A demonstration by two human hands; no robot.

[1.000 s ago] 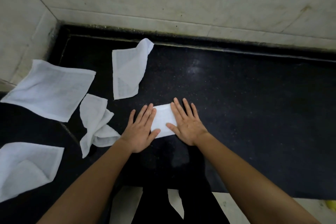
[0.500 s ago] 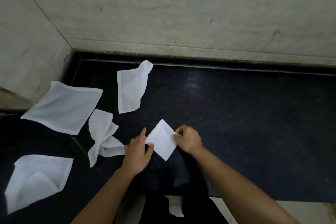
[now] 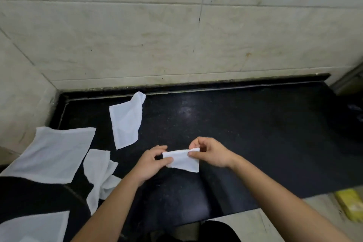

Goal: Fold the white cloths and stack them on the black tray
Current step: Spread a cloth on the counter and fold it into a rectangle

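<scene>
A small folded white cloth (image 3: 183, 160) hangs just above the black counter (image 3: 245, 124), held by both hands. My left hand (image 3: 151, 161) pinches its left end. My right hand (image 3: 211, 152) pinches its upper right corner. Several unfolded white cloths lie to the left: one near the back wall (image 3: 126, 122), a flat one (image 3: 53, 153), a crumpled one (image 3: 100, 175), and one at the bottom left corner (image 3: 33, 226). I cannot make out a separate black tray against the dark surface.
Pale tiled walls (image 3: 176, 35) close the counter at the back and left. A yellow object (image 3: 349, 204) lies on the floor at the lower right. Dark items sit at the far right edge (image 3: 353, 108).
The folded cloth, pressed flat under both palms a second ago, has been lifted off the counter and is now held between both hands. The view has tilted up toward the wall.
</scene>
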